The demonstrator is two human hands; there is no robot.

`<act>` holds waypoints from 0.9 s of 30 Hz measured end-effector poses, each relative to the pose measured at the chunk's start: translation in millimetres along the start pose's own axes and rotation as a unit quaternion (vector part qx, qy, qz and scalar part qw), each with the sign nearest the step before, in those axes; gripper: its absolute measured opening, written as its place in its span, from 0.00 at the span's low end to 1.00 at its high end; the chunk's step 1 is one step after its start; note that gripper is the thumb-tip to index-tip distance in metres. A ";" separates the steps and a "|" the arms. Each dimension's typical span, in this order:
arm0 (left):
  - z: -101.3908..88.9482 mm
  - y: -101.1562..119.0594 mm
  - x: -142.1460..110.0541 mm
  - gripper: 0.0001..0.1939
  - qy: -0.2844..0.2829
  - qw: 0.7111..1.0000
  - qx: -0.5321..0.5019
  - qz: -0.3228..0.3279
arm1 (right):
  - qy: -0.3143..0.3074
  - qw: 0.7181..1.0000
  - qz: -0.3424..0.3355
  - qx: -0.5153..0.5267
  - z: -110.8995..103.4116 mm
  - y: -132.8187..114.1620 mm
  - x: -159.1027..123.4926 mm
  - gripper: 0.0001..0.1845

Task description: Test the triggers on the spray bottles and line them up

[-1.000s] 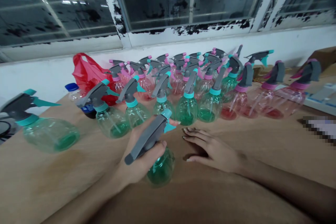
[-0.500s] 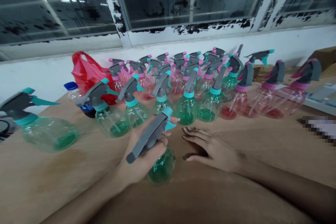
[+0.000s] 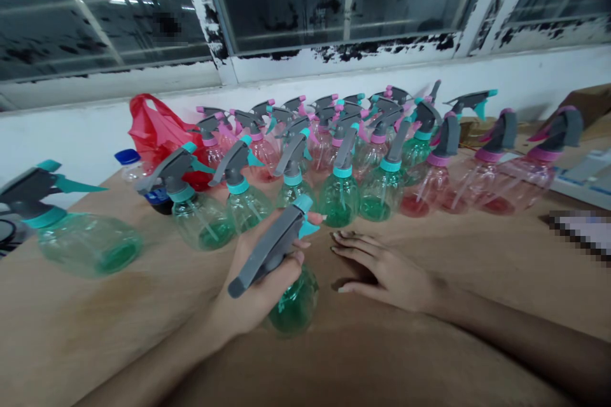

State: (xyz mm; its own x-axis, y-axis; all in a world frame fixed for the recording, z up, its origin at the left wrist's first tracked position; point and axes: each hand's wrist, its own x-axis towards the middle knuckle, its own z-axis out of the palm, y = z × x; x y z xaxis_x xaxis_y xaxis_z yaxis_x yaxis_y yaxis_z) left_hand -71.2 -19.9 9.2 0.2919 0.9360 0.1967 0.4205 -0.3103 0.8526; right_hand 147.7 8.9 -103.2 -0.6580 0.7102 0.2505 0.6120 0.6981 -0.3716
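Note:
My left hand (image 3: pixel 255 289) is wrapped round the neck of a green spray bottle (image 3: pixel 293 308), just below its grey trigger head with teal nozzle and trigger. The bottle rests on the wooden table (image 3: pixel 382 356), and my fingers cover its collar. To its right, my right hand (image 3: pixel 389 270) lies on the tabletop with fingers stretched out and holds nothing. Behind my hands stands a row of green spray bottles, among them one with a teal collar (image 3: pixel 340 197). Another green spray bottle (image 3: pixel 88 241) stands apart at the far left.
Several pink spray bottles (image 3: pixel 422 194) fill the back and right of the table. A red plastic bag (image 3: pixel 153 127) and a blue-capped bottle (image 3: pixel 128 165) of dark liquid are at the back left. A blurred flat object (image 3: pixel 585 232) lies at the right edge, below a window wall.

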 end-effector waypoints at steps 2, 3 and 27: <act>0.0 -0.1 0.2 0.25 -0.001 1.000 -0.002 0.002 | 0.005 1.000 -0.001 0.002 0.1 -0.2 0.0 0.33; 0.0 -0.4 -0.1 0.25 -0.002 1.000 -0.003 0.002 | 0.006 1.000 -0.001 0.003 0.0 -0.4 0.0 0.33; -0.1 -4.6 -2.6 0.22 0.009 1.000 0.002 -0.003 | 0.012 1.000 -0.004 0.014 -1.8 -1.5 0.0 0.32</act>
State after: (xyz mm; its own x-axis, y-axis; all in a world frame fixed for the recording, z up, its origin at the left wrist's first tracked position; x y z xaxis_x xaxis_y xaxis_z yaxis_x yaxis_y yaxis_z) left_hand -74.0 -20.9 4.8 0.2736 0.9409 0.1997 0.4264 -0.3048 0.8517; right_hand 147.6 8.1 -101.0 -0.6515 0.7071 0.2749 0.5947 0.7010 -0.3936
